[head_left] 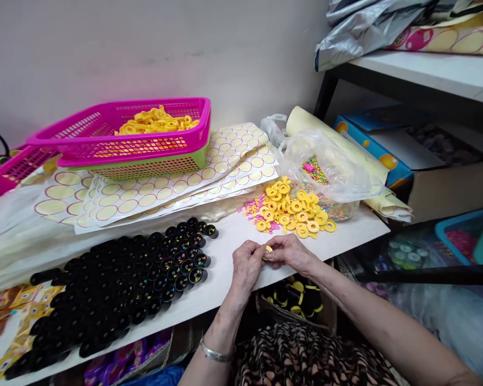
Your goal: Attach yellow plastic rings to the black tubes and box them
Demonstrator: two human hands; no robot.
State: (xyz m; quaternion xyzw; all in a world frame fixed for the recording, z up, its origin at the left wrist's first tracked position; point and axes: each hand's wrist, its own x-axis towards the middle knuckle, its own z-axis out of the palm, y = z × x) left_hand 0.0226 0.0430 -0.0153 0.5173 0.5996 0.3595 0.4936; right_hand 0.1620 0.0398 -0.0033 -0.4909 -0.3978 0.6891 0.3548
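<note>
Over the front edge of the white table (225,273), my left hand (246,264) and my right hand (290,251) meet around one small yellow ring-shaped piece (268,250). Both hands are closed, their fingertips pinching it from either side and hiding part of it. Just beyond them lies a loose heap of similar yellow ring pieces (298,206) with small tabs. Pink beads (255,209) are scattered along the heap's left side. To the left of my hands stand many black round cylinders (168,292) in rows, with coloured bits visible in several.
A pink basket (70,155) of yellow pieces rests on a green one, over sheets of round stickers (165,190). A clear bag (338,171) with coloured beads lies behind the heap. Below the edge sits a box (332,316) of black-and-yellow items. A shelf (426,72) stands right.
</note>
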